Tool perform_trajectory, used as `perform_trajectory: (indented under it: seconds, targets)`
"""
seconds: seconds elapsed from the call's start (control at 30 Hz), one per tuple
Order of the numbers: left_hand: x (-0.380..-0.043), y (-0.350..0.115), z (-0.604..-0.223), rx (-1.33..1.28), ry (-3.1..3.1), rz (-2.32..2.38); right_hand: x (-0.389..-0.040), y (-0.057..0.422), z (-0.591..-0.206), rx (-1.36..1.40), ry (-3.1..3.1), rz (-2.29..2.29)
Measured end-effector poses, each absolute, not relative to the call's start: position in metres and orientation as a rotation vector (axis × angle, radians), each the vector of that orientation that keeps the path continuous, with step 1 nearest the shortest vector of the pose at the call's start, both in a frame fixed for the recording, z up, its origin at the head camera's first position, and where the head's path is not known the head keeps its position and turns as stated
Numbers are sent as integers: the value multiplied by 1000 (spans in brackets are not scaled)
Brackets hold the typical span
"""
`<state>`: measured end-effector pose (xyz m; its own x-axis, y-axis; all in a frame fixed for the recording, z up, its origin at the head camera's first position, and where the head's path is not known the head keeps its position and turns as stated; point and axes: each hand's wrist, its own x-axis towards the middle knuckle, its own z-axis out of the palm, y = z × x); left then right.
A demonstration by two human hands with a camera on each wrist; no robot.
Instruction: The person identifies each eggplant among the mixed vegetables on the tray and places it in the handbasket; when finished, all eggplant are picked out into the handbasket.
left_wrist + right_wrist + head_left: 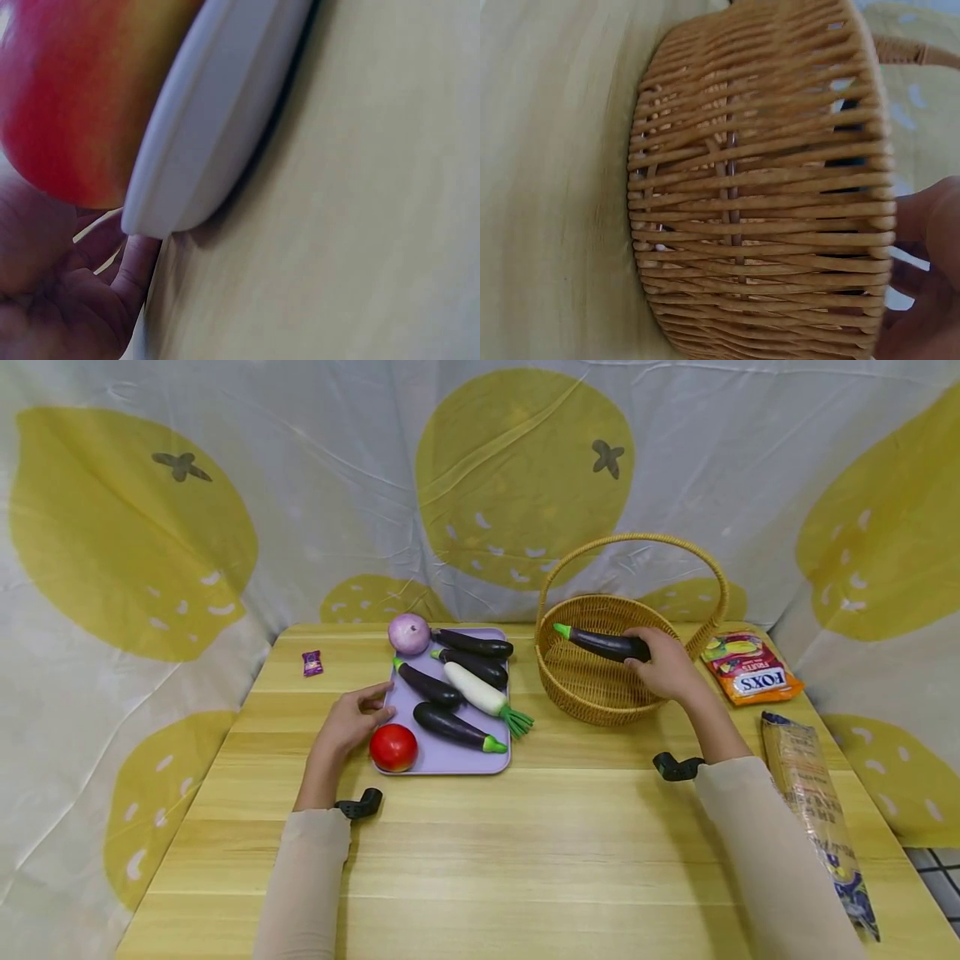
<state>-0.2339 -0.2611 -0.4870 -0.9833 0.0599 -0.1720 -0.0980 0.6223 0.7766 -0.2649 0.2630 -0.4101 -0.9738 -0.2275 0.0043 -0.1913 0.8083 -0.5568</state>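
My right hand (663, 664) grips a dark eggplant (606, 644) by its blunt end, over the wicker basket (592, 708), its green cap pointing left. In the right wrist view the basket's woven side (765, 187) hides most of the eggplant, and the hand (930, 277) shows at the rim. My left hand (352, 718) is at the left edge of the lilac tray (450, 763), fingers loosely bent, beside a red tomato-like fruit (393, 747). In the left wrist view its fingers (135, 274) are at the tray's rim. On the tray lie several eggplants (453, 727) and a white radish (476, 688).
A round purple vegetable (409, 633) sits at the tray's back left corner. A small purple wrapped candy (312, 663) lies farther left. Right of the basket are a FOX'S candy bag (752, 667) and a long clear-wrapped package (813, 802). The basket's tall handle (633, 537) arches above it.
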Motion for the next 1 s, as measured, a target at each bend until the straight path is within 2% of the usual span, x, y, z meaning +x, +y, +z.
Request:
perform_trajectory:
  seconds: [0.5, 1.0]
  targets:
    - [-232, -258, -488, -20, 2656, 1288, -309, 268, -442, -231, 2848, -736]
    - [-232, -260, -484, -40, 2653, 1299, -315, 265, -439, -192, 2872, -784]
